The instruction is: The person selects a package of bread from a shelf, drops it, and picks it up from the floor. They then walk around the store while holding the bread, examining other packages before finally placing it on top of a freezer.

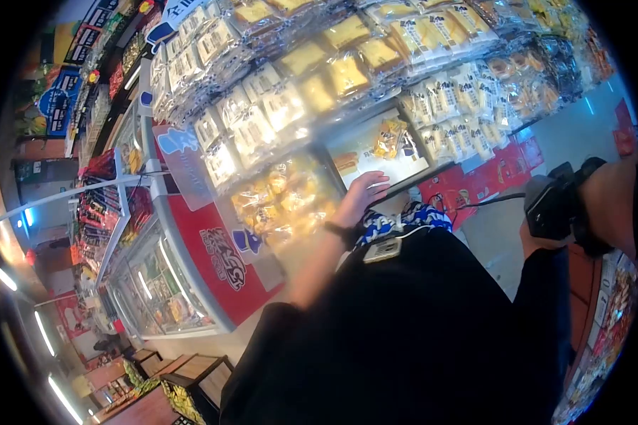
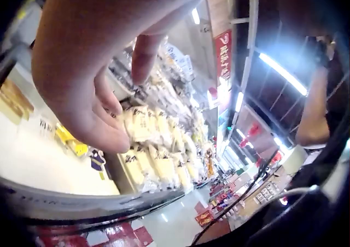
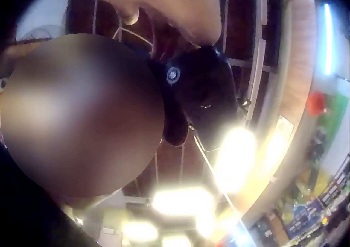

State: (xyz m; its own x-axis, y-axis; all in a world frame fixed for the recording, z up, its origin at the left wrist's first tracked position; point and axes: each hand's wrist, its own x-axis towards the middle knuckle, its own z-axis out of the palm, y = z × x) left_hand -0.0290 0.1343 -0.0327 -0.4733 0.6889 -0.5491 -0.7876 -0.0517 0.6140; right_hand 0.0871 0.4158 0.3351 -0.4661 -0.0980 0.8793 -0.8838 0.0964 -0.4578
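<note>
In the head view my left hand (image 1: 361,195) is at the near edge of a dark-rimmed tray (image 1: 411,185), fingers extended over its white bottom. A small yellow packet (image 1: 391,138) lies inside, beside a brown shape. The left wrist view shows the same hand (image 2: 87,94) with slightly bent fingers and nothing visibly held; white wrapped packs (image 2: 161,165) stand beyond. My right hand (image 1: 613,205) is raised at the right edge, past the black wrist device (image 1: 549,205). At the top of the right wrist view, that hand (image 3: 180,9) is partly cut off, its fingers mostly hidden.
Bagged yellow buns (image 1: 287,198) lie left of the tray, with wrapped bread (image 1: 347,74) behind and white packs (image 1: 461,99) to the right. A glass-topped freezer (image 1: 163,283) is at left. A dark cable (image 1: 493,200) runs to the wrist device.
</note>
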